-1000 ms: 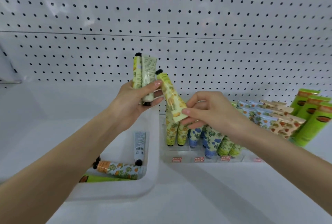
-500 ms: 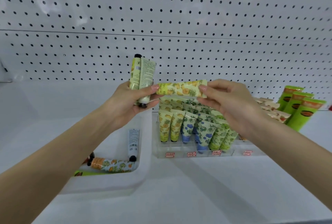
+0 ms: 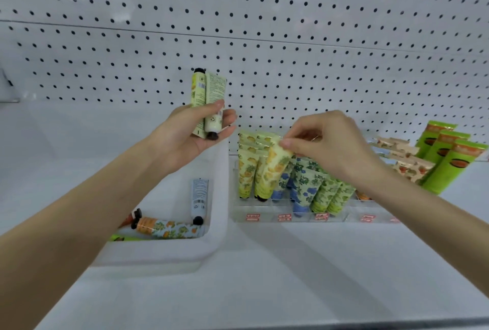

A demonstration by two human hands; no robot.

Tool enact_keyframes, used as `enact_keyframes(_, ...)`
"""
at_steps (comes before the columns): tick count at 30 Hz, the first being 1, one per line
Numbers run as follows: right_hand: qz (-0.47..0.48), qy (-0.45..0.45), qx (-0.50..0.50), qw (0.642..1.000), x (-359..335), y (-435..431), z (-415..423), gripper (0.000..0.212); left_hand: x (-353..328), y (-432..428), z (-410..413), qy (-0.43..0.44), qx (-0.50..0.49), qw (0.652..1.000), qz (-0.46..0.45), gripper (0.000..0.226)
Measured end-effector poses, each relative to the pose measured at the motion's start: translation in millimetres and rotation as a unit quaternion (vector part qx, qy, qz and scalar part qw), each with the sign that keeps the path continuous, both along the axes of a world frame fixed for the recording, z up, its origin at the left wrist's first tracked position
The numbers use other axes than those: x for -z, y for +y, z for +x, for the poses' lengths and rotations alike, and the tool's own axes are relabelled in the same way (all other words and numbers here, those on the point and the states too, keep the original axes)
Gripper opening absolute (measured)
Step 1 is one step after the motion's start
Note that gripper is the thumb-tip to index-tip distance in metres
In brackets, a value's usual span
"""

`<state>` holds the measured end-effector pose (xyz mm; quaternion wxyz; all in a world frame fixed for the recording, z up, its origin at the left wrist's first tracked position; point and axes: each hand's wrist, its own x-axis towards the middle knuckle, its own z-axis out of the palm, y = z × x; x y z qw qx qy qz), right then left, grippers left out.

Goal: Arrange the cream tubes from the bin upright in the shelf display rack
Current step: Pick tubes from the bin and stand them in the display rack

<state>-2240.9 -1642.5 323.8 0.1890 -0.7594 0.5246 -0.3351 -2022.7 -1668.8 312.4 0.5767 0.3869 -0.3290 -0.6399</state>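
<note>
Two cream tubes (image 3: 209,99) sit gripped in the left hand (image 3: 185,139), thumb across their fronts and fingers curled under them, one cap up and the other cap down, held above the white bin (image 3: 214,247) on the shelf. The right hand (image 3: 328,144) pinches the flat crimped end of a yellow fruit-print tube (image 3: 274,171) between thumb and fingertips. That tube hangs cap-down and tilted, its lower end at the front of the clear display rack (image 3: 293,220), in the second lane from the left, just beside a matching yellow tube (image 3: 244,173). Whether the cap already touches the rack floor I cannot tell.

The step in hand looks like seating this tube. To do it well, lower it until the cap bears on the rack floor, then swing the crimped end back so the tube leans at the same angle as its neighbours, print facing forward. Release only once it rests against the tube behind. Keep the pinch high on the crimp, so the knuckles stay off the blue-flowered tubes (image 3: 300,184) close on the right, which could topple sideways.

Several tubes lie flat in the bin, among them a pale blue one (image 3: 199,194) and an orange-flowered one (image 3: 169,227), so the job seems well short of finished.
</note>
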Motion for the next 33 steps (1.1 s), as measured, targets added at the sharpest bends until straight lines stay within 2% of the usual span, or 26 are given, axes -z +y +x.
enact_keyframes(4,-0.013,0.055,-0.001,0.998,15,-1,14,0.012,0,0,-1,0.000,0.014,1.000,0.002,0.015)
enact_keyframes(16,-0.052,0.130,0.012,0.990,41,-7,42,0.013,1,-1,-3,-0.005,0.033,0.999,-0.013,0.015)
enact_keyframes(33,-0.034,0.205,-0.003,0.978,40,-13,44,0.019,0,-2,-4,-0.008,0.039,0.999,-0.024,0.015)
